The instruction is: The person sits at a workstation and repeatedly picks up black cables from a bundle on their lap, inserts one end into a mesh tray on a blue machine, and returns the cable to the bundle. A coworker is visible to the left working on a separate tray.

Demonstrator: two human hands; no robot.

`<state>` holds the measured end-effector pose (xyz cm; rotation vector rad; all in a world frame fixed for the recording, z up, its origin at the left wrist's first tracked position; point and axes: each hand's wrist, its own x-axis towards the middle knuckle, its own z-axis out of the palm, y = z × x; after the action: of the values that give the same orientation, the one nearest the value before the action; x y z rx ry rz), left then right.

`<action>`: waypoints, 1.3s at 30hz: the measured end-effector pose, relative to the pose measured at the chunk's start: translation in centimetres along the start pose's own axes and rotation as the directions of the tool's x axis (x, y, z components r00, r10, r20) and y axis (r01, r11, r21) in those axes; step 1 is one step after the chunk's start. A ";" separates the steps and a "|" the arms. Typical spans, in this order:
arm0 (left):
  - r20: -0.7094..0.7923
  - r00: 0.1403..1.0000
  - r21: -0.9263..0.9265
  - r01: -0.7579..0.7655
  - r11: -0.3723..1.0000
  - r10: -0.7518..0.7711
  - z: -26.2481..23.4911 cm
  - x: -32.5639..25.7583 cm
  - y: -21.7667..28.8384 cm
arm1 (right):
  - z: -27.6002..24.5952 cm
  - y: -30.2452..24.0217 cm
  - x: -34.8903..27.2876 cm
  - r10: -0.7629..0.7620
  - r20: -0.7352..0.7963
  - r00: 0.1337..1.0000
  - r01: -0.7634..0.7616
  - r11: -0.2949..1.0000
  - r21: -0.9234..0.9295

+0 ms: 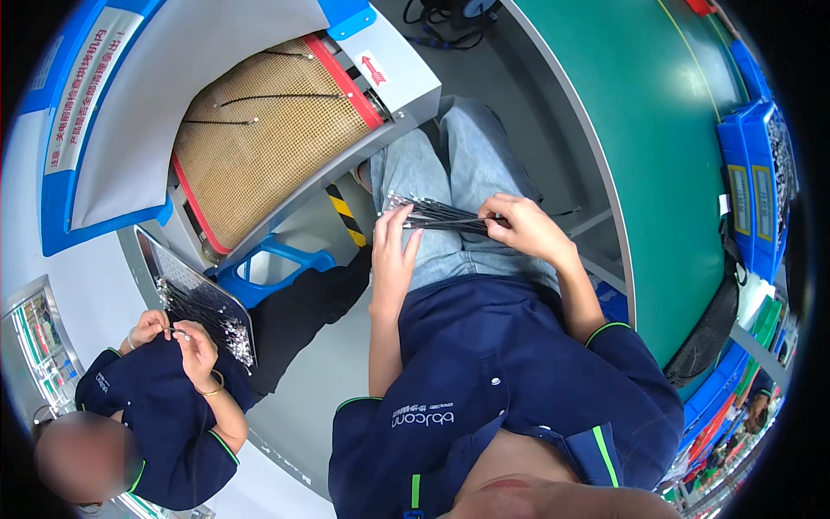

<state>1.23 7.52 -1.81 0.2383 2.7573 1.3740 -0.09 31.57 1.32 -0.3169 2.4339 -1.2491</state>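
Note:
A bundle of thin black cables [445, 216] with small whitish connectors at the ends lies across my lap. My right hand [523, 227] is closed around its right part, thumb and fingers pinching the cables. At the connector end, my left hand [396, 246] has its fingertips on the cables, partly curled about them. Loose cable ends fan out just past the left fingers. One thin cable end sticks out to the right beyond my right hand.
Ahead on the left, a mesh conveyor belt [277, 130] with red edges carries several black cables. A co-worker [173, 389] handles a cable beside a tray [143, 251] of cables. A blue stool [272, 268] stands between us. On the right are a green table [648, 130] and blue bins [752, 190].

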 end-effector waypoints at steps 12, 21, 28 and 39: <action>0.039 0.999 -0.034 0.005 0.999 -0.004 -0.7 -0.8 1.1 | 0.6 -1.8 0.8 -0.214 -0.068 0.974 0.209 0.975 -0.076; -0.046 0.988 -0.025 -0.149 0.989 0.147 -0.8 -0.8 1.4 | 0.4 -1.6 0.5 -0.280 -0.098 0.955 0.267 0.955 -0.129; -0.050 0.978 0.020 -0.199 0.980 0.200 -0.9 -0.6 1.3 | 0.5 -1.3 0.9 -0.391 -0.125 0.912 0.371 0.916 -0.153; -0.072 0.965 0.022 -0.250 0.968 0.251 -0.6 -0.6 1.0 | 0.2 -1.1 0.9 -0.502 -0.089 0.861 0.464 0.844 -0.269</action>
<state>1.89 7.53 -0.64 0.5667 2.8782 1.4444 -0.78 30.48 1.92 -0.9964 2.7490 -1.1982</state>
